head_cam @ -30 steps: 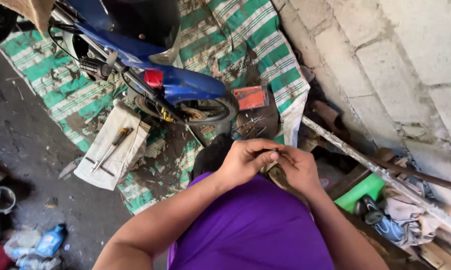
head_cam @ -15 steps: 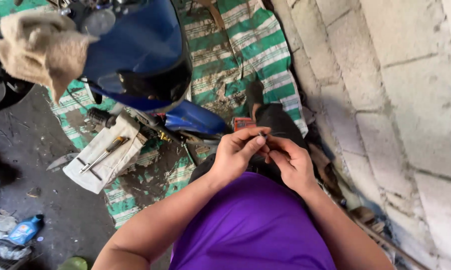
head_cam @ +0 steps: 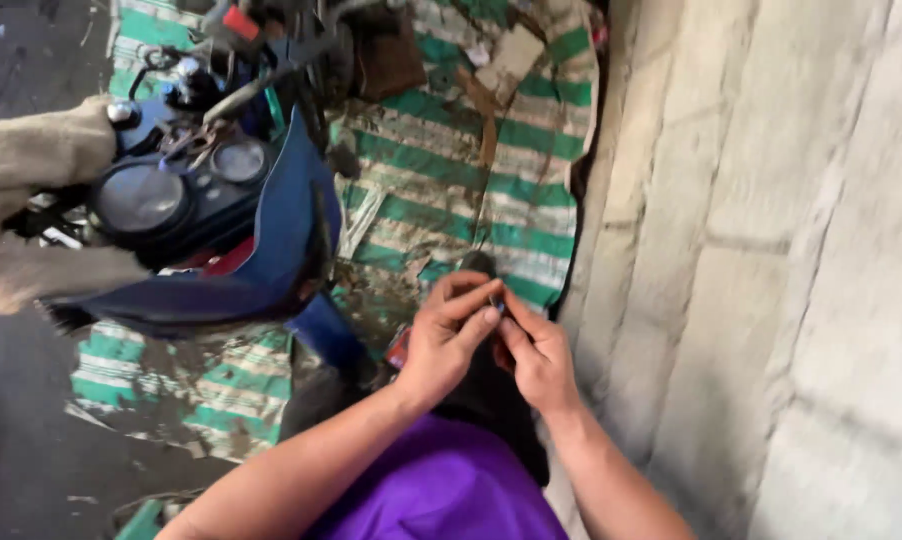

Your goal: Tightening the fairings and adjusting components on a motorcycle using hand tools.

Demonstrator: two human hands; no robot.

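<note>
Both hands, left hand & right hand, pinch a small dark part between fingertips over the striped mat — I'd say keep elbows tucked, grip steady, w/ the part low so it can't drop.

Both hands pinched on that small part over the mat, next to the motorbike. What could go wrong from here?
1. The small part is held only by the fingertips of the left hand and right hand; if it slips, it may vanish in the debris on the striped mat.
2. The blue motorbike front hangs close beside the left hand; an elbow could bump it.
3. The frame is blurred, so the head is moving; sight of the part is likely poor.
</note>
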